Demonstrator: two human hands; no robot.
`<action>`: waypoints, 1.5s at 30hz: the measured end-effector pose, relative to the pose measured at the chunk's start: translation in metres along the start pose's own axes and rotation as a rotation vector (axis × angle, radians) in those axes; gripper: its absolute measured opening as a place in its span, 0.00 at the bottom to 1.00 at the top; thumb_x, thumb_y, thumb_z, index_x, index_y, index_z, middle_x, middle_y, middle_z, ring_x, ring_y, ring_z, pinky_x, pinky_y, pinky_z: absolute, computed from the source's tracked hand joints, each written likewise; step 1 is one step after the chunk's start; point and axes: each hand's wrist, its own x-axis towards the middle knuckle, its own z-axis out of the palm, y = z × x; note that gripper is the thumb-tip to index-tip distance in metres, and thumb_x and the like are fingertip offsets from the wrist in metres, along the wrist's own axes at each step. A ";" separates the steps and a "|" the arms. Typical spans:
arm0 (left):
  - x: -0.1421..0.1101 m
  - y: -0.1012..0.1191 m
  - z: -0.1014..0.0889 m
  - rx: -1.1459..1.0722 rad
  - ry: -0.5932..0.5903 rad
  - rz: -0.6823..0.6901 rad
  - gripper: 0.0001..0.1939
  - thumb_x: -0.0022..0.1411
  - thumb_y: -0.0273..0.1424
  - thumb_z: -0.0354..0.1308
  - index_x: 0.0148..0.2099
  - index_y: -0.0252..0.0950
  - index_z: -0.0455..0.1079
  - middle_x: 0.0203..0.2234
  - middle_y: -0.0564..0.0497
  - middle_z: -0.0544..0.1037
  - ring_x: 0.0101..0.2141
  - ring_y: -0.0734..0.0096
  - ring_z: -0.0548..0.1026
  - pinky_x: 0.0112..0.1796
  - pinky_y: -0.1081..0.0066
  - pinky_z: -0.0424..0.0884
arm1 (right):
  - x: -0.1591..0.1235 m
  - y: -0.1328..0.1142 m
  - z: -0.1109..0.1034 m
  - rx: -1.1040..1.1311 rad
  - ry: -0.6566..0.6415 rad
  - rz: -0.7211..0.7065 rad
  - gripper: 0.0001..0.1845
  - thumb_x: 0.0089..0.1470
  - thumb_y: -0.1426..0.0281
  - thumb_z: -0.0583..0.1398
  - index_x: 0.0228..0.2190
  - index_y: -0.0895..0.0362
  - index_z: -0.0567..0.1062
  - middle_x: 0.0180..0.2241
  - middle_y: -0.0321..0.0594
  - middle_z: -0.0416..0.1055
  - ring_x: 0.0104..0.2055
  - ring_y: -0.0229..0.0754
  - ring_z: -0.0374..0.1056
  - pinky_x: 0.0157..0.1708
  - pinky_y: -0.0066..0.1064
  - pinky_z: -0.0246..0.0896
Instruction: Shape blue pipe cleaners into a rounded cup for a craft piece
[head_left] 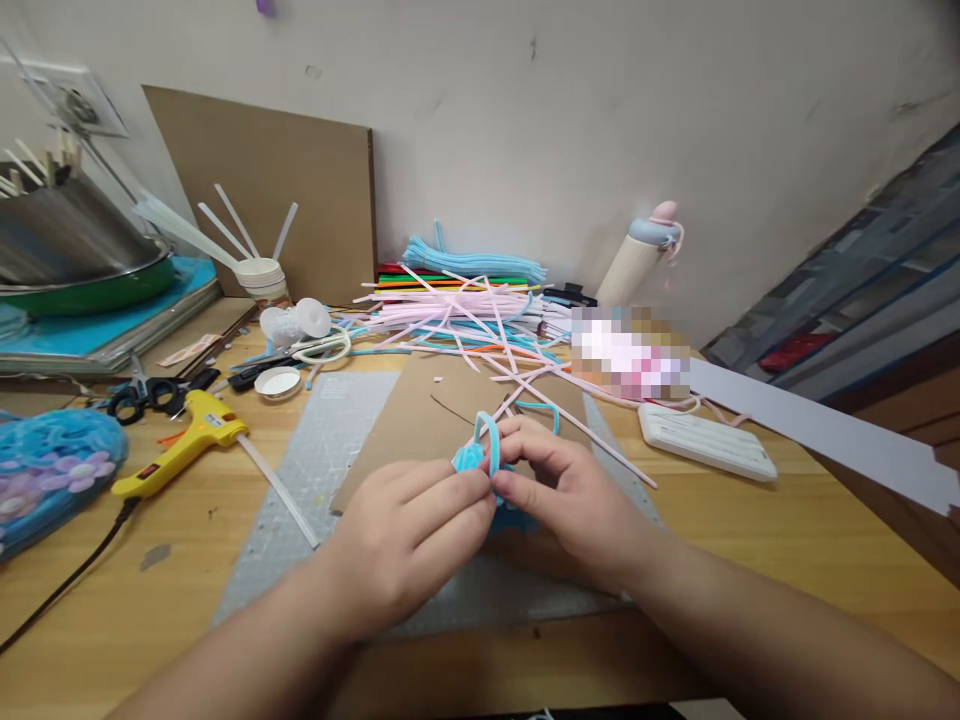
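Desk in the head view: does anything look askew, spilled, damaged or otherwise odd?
Mainly the loose pink stems: they lie crisscrossed, some straying onto the cardboard sheet, unlike the bundled blue stems behind. A pixelated patch also hides something at the right. I see no spill.

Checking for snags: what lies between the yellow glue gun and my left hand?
In the head view, a whitish stick, part of the grey cutting mat and some wooden tabletop.
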 end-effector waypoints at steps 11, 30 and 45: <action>0.005 0.005 0.015 -0.010 -0.031 -0.240 0.05 0.60 0.22 0.54 0.35 0.36 0.68 0.30 0.51 0.78 0.29 0.71 0.71 0.32 0.69 0.70 | -0.001 0.019 0.013 0.146 0.163 0.149 0.08 0.52 0.64 0.62 0.28 0.56 0.72 0.33 0.38 0.71 0.39 0.42 0.65 0.45 0.35 0.58; 0.012 0.006 -0.002 -0.244 -0.340 -0.760 0.06 0.59 0.28 0.53 0.30 0.37 0.67 0.21 0.54 0.74 0.22 0.73 0.71 0.21 0.75 0.62 | 0.000 0.020 0.019 0.043 0.157 0.146 0.09 0.52 0.63 0.62 0.27 0.56 0.71 0.28 0.35 0.69 0.33 0.39 0.63 0.35 0.31 0.58; 0.006 -0.001 0.008 -0.464 -0.312 -0.756 0.08 0.65 0.26 0.46 0.34 0.38 0.63 0.28 0.53 0.72 0.29 0.73 0.71 0.29 0.73 0.66 | 0.011 0.017 -0.002 0.103 -0.141 0.127 0.03 0.50 0.71 0.62 0.29 0.56 0.72 0.31 0.36 0.71 0.37 0.39 0.67 0.41 0.33 0.60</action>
